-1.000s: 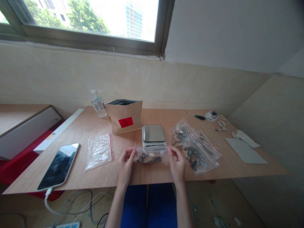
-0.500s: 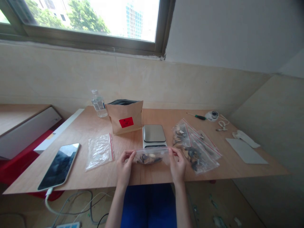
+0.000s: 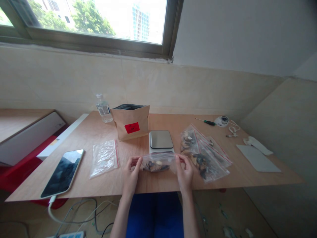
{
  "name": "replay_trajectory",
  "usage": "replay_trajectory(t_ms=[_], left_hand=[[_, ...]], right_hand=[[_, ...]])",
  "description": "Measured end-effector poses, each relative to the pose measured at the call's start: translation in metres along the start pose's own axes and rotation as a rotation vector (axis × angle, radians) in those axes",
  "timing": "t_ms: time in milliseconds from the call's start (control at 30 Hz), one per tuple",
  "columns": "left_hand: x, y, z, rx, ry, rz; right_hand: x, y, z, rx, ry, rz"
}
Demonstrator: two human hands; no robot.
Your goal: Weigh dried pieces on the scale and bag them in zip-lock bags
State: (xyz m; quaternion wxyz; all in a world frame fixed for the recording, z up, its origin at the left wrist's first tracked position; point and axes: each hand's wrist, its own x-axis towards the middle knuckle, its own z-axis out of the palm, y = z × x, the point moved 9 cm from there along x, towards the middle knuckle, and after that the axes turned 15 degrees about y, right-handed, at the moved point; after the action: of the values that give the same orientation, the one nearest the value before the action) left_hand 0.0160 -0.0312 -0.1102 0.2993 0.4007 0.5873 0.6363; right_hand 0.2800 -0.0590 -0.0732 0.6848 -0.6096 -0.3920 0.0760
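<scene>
Stretched between my two hands is a clear zip bag [image 3: 158, 165] with dark and pale dried pieces in it. My left hand [image 3: 131, 170] pinches its left end between thumb and fingers, and my right hand [image 3: 184, 168] pinches the right end. Just behind the bag sits a digital scale [image 3: 161, 139], its front edge partly covered by the bag. Right of my right hand, several filled zip bags [image 3: 201, 153] overlap in a pile. Flat zip bags [image 3: 104, 158] with a red seal line lie left of my left hand.
A brown paper pouch [image 3: 131, 120] with a red label stands open behind the scale, beside a water bottle [image 3: 104, 109]. A phone [image 3: 63, 173] on a cable lies at left. A screwdriver [image 3: 205, 121], a small camera [image 3: 221, 121] and a white sheet [image 3: 257, 158] lie at right.
Almost nothing differs; the view has shifted very slightly. Both hands keep their hold on the filled bag in the same place.
</scene>
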Motion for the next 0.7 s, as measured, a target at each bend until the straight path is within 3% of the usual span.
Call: replay_trajectory(t_ms=[100, 200, 700], left_hand=[[0.0, 0.0, 0.004, 0.002, -0.035, 0.004], [-0.001, 0.001, 0.007, 0.02, -0.072, 0.005], [-0.004, 0.006, 0.001, 0.055, -0.042, 0.067]], right_hand=[[-0.004, 0.014, 0.006, 0.039, -0.061, 0.126], [-0.007, 0.02, 0.011, 0.047, -0.107, 0.166], [-0.005, 0.009, 0.006, 0.031, -0.064, 0.065]])
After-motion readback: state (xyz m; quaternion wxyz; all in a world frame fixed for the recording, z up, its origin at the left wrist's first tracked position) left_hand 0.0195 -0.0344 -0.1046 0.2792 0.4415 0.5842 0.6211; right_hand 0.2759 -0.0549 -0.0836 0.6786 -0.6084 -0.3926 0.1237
